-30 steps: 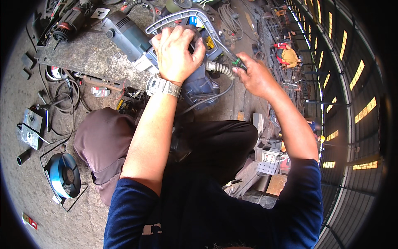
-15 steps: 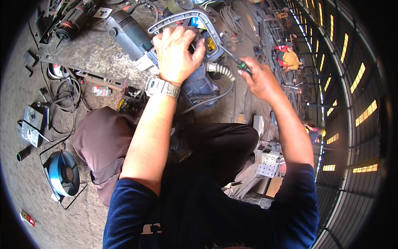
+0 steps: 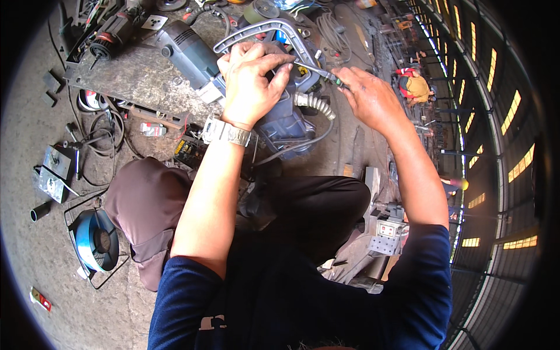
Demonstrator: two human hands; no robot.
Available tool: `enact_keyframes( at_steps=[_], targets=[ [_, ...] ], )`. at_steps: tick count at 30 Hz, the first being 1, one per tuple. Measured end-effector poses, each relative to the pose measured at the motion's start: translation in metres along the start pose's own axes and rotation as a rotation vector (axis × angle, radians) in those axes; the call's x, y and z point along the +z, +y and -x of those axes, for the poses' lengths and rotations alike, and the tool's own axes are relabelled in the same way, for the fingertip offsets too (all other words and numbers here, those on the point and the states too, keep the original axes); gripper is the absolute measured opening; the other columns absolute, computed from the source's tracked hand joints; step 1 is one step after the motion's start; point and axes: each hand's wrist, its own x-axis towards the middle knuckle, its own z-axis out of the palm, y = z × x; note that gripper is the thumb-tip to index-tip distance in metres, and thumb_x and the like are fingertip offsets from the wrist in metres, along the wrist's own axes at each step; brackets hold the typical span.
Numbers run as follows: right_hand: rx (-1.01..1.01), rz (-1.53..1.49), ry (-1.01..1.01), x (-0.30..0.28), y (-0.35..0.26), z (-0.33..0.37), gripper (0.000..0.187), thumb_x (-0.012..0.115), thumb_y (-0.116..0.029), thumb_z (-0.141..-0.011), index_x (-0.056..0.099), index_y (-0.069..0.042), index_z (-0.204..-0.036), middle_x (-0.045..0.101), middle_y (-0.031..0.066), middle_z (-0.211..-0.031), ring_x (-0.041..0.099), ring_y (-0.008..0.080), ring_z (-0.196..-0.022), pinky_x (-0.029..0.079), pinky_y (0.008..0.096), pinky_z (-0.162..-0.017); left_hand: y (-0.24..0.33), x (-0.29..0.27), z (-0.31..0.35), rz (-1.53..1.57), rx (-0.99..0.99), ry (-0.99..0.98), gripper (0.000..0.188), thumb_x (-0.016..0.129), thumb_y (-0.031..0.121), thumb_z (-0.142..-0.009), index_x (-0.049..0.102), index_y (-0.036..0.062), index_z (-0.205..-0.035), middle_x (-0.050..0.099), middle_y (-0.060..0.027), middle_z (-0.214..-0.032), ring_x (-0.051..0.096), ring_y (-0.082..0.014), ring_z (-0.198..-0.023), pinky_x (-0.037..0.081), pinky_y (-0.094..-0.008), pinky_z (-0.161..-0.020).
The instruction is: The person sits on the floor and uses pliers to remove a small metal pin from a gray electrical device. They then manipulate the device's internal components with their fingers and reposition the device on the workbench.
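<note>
A large power tool [image 3: 284,129] lies before me, with a blue-grey housing, a dark motor barrel [image 3: 192,55] and a looped grey handle [image 3: 263,28]. My left hand [image 3: 251,87], wrist in a metal watch [image 3: 224,131], is closed over its middle, covering part of it. The index finger reaches right to the shaft of a screwdriver [image 3: 318,70]. My right hand [image 3: 368,98] is closed round the screwdriver's dark and green handle. Its shaft points left across the looped handle; the tip, by my left fingers, is hard to make out. A ribbed cable sleeve [image 3: 315,103] curves from the housing.
A worn board [image 3: 128,81] lies at the left with another power tool [image 3: 114,32] beyond it. Loose cables [image 3: 119,131], a blue round reel-like thing [image 3: 93,240] and metal parts [image 3: 49,181] lie left. At right are a socket box [image 3: 387,230] and, farther off, another person [image 3: 415,86].
My left index finger has stretched out to the screwdriver's shaft. The screwdriver now lies flatter, and my right hand has moved slightly up. The whole view has shifted a little.
</note>
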Motion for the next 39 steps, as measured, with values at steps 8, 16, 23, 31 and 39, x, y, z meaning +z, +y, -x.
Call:
enact_keyframes(
  at_steps=[8, 16, 23, 31, 39],
  targets=[
    [-0.068, 0.154, 0.086, 0.002, -0.009, -0.002, 0.051, 0.061, -0.008, -0.096, 0.059, -0.017, -0.146, 0.066, 0.0178, -0.124, 0.066, 0.0386, -0.122, 0.052, 0.0531, -0.104, 0.002, -0.007, -0.002, 0.017, -0.04, -0.045, 0.022, 0.087, 0.03, -0.086, 0.085, 0.0183, -0.104, 0.076, 0.0015, -0.104, 0.061, -0.025, -0.113, 0.04, -0.0429, -0.101],
    [0.298, -0.71, -0.053, 0.026, 0.028, 0.018, 0.051, 0.065, -0.006, -0.102, 0.051, -0.005, -0.151, 0.072, 0.0122, -0.128, 0.07, 0.0231, -0.113, 0.054, 0.0386, -0.102, 0.0, -0.003, 0.001, 0.1, -0.095, 0.017, 0.016, 0.085, 0.025, -0.089, 0.084, 0.017, -0.102, 0.079, -0.0007, -0.103, 0.063, -0.0257, -0.111, 0.041, -0.0411, -0.102],
    [0.386, -1.365, 0.094, 0.049, 0.004, -0.041, 0.078, 0.079, -0.012, -0.096, 0.036, 0.014, -0.156, 0.07, 0.011, -0.124, 0.067, 0.0156, -0.112, 0.055, 0.0291, -0.099, 0.002, -0.008, 0.0, 0.042, -0.069, 0.01, 0.016, 0.087, 0.023, -0.086, 0.083, 0.0171, -0.1, 0.078, 0.0004, -0.104, 0.063, -0.0242, -0.111, 0.042, -0.0416, -0.102],
    [0.319, -1.709, -0.116, 0.052, 0.02, -0.054, 0.058, 0.08, -0.004, -0.093, 0.056, 0.001, -0.146, 0.068, 0.0064, -0.128, 0.068, 0.017, -0.114, 0.056, 0.0335, -0.101, -0.007, -0.012, 0.001, 0.083, -0.023, 0.041, 0.015, 0.087, 0.026, -0.083, 0.081, 0.0182, -0.095, 0.076, 0.0024, -0.099, 0.063, -0.025, -0.107, 0.04, -0.0427, -0.098],
    [0.198, -0.946, 0.1, 0.042, -0.008, -0.06, 0.045, 0.072, -0.002, -0.096, 0.062, 0.003, -0.14, 0.073, 0.0029, -0.114, 0.065, 0.0072, -0.098, 0.056, 0.0265, -0.089, -0.009, -0.027, 0.002, 0.08, 0.047, 0.011, 0.013, 0.086, 0.012, -0.084, 0.081, 0.0107, -0.096, 0.078, -0.0046, -0.101, 0.066, -0.0248, -0.104, 0.049, -0.0392, -0.097]
  ],
)
